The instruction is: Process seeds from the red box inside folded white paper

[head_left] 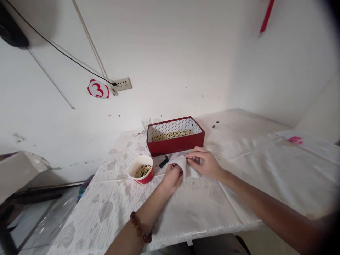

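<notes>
A piece of white cloth (191,171) is gathered between my hands, just in front of a red box. My left hand (172,177) grips the cloth from the left, its fingers partly covered by the folds. On the other side, my right hand (205,162) pinches thumb and forefinger together at the cloth's upper fold. What sits in that pinch is too small to name. A thin thread-like loop (218,156) shows beyond the right hand. Close to my left fingers lies a small dark green strip (164,162).
The red box (176,145) holds gold and black beads. Left of it stand a red-and-white paper tub (145,179) with similar beads and a clear glass (146,124). A patterned cloth (106,209) covers the table. Behind is a wall with a socket (122,84).
</notes>
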Motion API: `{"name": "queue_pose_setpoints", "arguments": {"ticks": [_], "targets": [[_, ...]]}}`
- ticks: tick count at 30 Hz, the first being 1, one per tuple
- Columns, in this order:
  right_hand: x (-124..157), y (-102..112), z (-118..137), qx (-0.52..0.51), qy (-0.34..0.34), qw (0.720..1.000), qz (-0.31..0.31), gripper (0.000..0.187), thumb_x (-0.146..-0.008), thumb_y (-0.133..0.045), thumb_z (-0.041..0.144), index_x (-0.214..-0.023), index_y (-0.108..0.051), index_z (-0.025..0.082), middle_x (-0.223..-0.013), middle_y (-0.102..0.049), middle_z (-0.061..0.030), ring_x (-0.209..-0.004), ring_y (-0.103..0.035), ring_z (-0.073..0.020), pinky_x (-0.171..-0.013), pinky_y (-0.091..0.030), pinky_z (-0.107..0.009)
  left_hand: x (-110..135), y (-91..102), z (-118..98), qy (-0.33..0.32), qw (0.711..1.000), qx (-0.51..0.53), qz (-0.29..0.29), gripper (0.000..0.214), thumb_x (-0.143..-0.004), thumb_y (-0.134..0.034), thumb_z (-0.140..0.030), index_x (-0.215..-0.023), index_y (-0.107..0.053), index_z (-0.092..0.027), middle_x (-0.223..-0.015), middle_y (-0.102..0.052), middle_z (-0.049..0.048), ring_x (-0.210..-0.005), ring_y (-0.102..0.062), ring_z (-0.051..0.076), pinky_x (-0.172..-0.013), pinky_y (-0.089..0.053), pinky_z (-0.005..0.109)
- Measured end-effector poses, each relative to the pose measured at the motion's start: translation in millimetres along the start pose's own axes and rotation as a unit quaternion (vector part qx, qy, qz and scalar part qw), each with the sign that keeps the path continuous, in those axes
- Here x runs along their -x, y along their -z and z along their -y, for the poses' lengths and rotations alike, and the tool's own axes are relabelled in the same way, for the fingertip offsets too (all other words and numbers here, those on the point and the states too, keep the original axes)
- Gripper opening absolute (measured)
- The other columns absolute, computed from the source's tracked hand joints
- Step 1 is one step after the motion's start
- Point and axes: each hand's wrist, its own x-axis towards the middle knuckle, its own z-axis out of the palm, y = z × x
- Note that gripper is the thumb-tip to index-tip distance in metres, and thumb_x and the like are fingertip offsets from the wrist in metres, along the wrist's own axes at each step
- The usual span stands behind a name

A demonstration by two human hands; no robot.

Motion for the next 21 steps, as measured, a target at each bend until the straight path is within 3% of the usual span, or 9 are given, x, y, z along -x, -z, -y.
{"name": "queue_pose_setpoints", "arguments": {"ticks": [7,12,17,21], "targets": [[-1.5,2.6,2.2,0.014,0.029,0.998,-0.049,0.015,-0.097,-0.071,0.026,-0.107,-0.081,0.028,-0.091,-0.066,-0.0034,-0.071,-0.061,-0.0152,-0.063,-0.054,-0.031,0.2,3.7,3.3,0.035,0.997,0.013,-0.068,0.053,-0.061,-0.095,-0.022,-0.106,-0.067,-0.020,-0.108,-0.080,0.0098,-0.116,-0.073,0.032,-0.101,-0.058,0.043],[-0.3,2.1,2.6,0.044,0.050,0.997,-0.050,0.014,-0.098,-0.070,0.024,-0.108,-0.079,0.029,-0.092,-0.065,-0.0037,-0.074,-0.062,-0.0162,-0.066,-0.055,-0.033,2.2,3.9,3.1,0.033,0.999,-0.011,-0.036,0.058,-0.057,-0.097,-0.026,-0.105,-0.067,-0.020,-0.115,-0.079,0.0113,-0.117,-0.072,0.034,-0.098,-0.058,0.043],[1.3,0.8,-0.6,0.042,0.049,0.998,-0.020,0.018,-0.099,-0.068,0.023,-0.111,-0.079,0.029,-0.095,-0.066,-0.0049,-0.085,-0.066,-0.0198,-0.073,-0.056,-0.036,1.5,4.6,3.5,0.014,0.999,-0.038,-0.017,0.048,-0.056,-0.094,-0.028,-0.097,-0.070,-0.019,-0.101,-0.079,0.0095,-0.105,-0.074,0.030,-0.091,-0.058,0.038],[0.8,-0.1,-0.4,0.022,0.010,1.000,-0.010,0.017,-0.098,-0.068,0.024,-0.108,-0.080,0.028,-0.093,-0.066,-0.0050,-0.082,-0.065,-0.0189,-0.070,-0.055,-0.034,-0.1,8.1,5.0,0.004,0.997,-0.083,-0.005,0.039,-0.063,-0.090,-0.032,-0.094,-0.071,-0.018,-0.095,-0.079,0.0090,-0.092,-0.074,0.024,-0.080,-0.055,0.033]]}}
